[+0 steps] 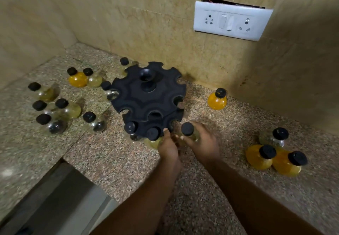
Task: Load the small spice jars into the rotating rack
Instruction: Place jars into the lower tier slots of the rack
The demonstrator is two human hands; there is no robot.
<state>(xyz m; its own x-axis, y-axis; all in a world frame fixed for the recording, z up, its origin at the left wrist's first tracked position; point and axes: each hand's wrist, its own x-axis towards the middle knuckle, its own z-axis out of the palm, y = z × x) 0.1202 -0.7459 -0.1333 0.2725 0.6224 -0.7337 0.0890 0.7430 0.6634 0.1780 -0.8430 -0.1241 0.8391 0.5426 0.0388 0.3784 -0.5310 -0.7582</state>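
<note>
A black two-tier rotating rack [148,95] with notched edges stands on the granite counter near the back wall. Two black-capped jars [131,127] [153,133] hang in front notches of its lower tier. My right hand [201,141] is wrapped around a clear jar with a black cap [187,128], held right at the lower tier's front-right edge. My left hand [167,148] rests against the rack's lower rim beside it, fingertips touching the rack. Several loose round jars lie left of the rack [60,106]; three stand at the right [275,154].
A single orange jar [217,100] stands by the back wall right of the rack. A white switch and socket plate [232,21] is on the tiled wall. The counter edge drops away at the lower left [60,189]. Walls close in behind and to the left.
</note>
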